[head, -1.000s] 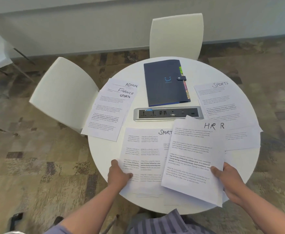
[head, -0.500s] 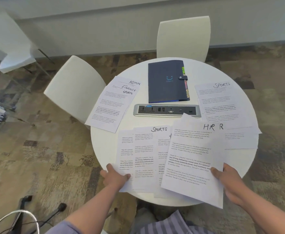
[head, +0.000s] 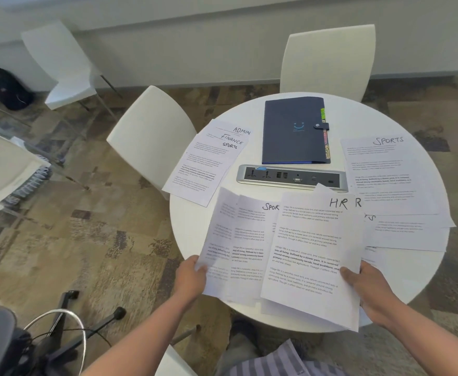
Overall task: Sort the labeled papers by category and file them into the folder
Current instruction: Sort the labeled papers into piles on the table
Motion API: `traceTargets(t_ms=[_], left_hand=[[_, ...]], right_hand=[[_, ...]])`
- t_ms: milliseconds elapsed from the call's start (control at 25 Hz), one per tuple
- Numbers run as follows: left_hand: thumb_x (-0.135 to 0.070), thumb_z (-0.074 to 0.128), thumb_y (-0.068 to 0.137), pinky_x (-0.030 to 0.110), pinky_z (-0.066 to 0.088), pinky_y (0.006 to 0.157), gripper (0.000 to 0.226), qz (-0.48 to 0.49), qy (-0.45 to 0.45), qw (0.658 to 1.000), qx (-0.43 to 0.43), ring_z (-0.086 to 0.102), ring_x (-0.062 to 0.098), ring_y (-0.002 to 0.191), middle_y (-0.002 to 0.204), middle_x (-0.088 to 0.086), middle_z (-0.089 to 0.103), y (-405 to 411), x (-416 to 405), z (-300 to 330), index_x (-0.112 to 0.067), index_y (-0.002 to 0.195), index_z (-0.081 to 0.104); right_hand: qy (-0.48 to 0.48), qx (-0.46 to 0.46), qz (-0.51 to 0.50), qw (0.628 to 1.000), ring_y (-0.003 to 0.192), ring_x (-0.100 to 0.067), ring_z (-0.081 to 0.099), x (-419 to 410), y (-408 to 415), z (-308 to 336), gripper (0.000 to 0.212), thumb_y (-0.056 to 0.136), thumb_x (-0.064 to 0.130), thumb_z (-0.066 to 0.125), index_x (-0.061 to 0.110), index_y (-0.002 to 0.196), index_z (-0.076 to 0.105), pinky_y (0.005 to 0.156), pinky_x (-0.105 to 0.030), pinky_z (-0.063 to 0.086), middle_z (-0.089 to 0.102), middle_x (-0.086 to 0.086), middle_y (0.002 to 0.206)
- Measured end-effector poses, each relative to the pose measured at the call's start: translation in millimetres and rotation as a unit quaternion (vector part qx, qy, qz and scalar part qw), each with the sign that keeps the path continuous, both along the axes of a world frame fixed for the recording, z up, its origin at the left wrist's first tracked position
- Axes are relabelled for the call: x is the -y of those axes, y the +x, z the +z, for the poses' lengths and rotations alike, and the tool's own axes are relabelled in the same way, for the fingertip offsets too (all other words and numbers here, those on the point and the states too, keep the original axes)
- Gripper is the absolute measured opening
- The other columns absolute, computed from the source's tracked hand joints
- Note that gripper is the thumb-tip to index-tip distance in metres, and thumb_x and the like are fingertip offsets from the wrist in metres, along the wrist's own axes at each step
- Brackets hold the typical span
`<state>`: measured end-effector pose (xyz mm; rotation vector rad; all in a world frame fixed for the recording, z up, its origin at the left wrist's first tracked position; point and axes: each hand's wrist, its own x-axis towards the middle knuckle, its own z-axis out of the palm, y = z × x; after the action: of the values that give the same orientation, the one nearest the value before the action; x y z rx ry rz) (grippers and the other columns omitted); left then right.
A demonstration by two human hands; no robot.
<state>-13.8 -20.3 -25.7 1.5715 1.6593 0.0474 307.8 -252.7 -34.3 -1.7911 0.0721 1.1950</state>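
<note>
We pinch the HR sheets (head: pixel 314 248) with our right hand (head: pixel 368 289), while our left hand (head: pixel 191 278) grips the overlapping SPORTS sheets (head: pixel 238 245) beside them. The closed folder (head: pixel 294 130) lies well beyond both hands.

Single head-worn wide-angle view, looking forward and steeply down from close above the near edge of the round white table (head: pixel 195 221). Both forearms enter from the bottom; wall, carpet and white plastic chairs (head: pixel 152 137) fill the bowed margins
</note>
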Motion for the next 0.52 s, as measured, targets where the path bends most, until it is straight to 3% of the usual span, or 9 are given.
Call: traceTargets(t_ms=[200,520], left_hand=[[-0.014,0.050,0.105,0.032,0.056,0.063,0.017,0.037,0.053,0.997,0.041,0.068,0.018,0.086,0.095,-0.003,0.069,-8,-23,31,-0.022,0.105,0.064],[-0.011,0.051,0.105,0.027,0.047,0.057,0.014,0.073,0.078,0.993,0.054,0.063,0.014,0.082,0.097,-0.003,0.066,-32,-81,52,-0.014,0.114,0.061]], right_hand=[[0.001,-0.016,0.005,1.000,0.106,-0.035,0.070,-14,-6,-1,0.021,0.105,0.010,0.056,0.015,0.123,0.065,0.096,-0.059,0.055,0.074,-0.006,0.117],[0.004,-0.004,-0.008,1.000,0.106,-0.036,0.071,-31,-9,-1,0.024,0.104,0.009,0.057,0.013,0.127,0.064,0.098,-0.060,0.054,0.074,-0.007,0.119]])
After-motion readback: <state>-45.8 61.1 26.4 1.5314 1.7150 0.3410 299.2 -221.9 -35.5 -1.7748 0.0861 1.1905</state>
